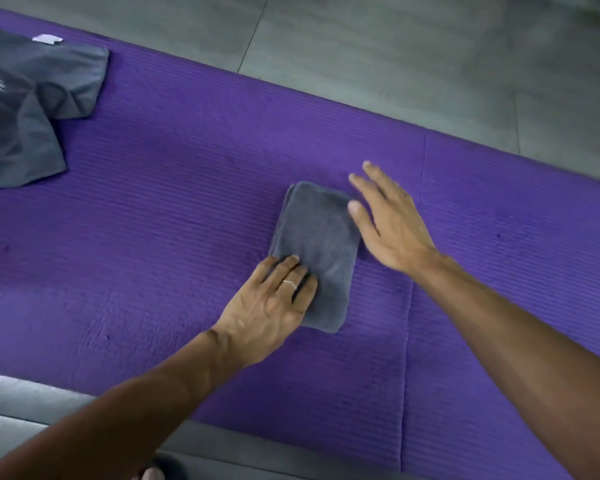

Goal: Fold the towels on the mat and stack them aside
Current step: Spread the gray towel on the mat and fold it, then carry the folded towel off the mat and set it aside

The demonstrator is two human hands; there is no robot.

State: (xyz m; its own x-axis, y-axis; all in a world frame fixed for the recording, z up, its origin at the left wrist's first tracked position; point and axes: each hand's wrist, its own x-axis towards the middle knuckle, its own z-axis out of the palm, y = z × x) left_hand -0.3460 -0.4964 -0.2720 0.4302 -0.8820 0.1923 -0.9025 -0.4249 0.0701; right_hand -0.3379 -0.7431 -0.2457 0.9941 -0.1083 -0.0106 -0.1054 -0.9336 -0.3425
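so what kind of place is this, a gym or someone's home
Hard to say; possibly a home or studio floor. A purple ribbed exercise mat lies on grey floor tiles, with a folded grey towel and an unfolded grey pile on it. Nothing else settles it.

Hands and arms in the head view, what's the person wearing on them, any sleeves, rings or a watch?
Both forearms are bare as far as the view shows, with no sleeves. The left hand wears a thin silver-coloured ring on one finger. The right hand shows no ring, and neither wrist shows a watch or band.
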